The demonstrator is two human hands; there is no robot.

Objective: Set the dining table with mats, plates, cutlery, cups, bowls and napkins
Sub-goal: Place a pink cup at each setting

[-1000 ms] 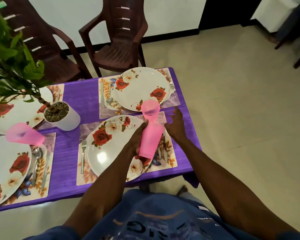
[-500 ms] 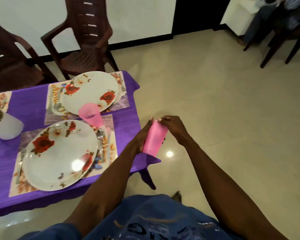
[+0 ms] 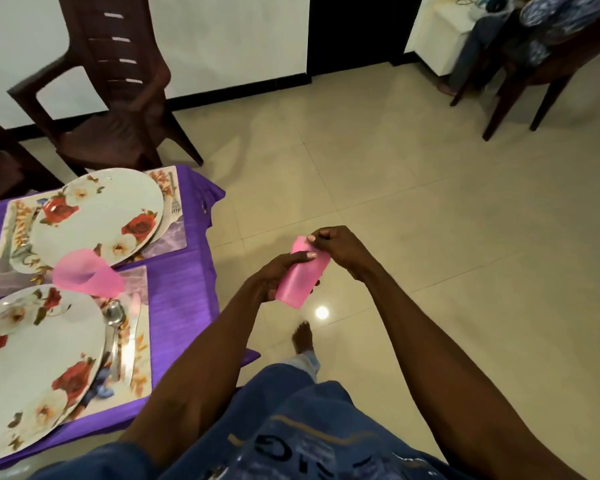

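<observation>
— While your left hand (image 3: pixel 274 275) grips the pink cup stack (image 3: pixel 302 277) over the floor, what's your right hand (image 3: pixel 340 247) doing?
— It pinches the stack's top rim. Left of your hands, another pink cup (image 3: pixel 87 271) stands on the purple table (image 3: pixel 184 306) between two floral plates (image 3: pixel 97 216).

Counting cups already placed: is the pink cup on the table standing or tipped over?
Standing: the pink cup sits between the two plates, open mouth up.

Both bare forearms reach forward and meet. The left hand (image 3: pixel 278 275) curls around the pink plastic cup stack (image 3: pixel 302 277); the right hand (image 3: pixel 340 247) pinches its upper rim.
</observation>
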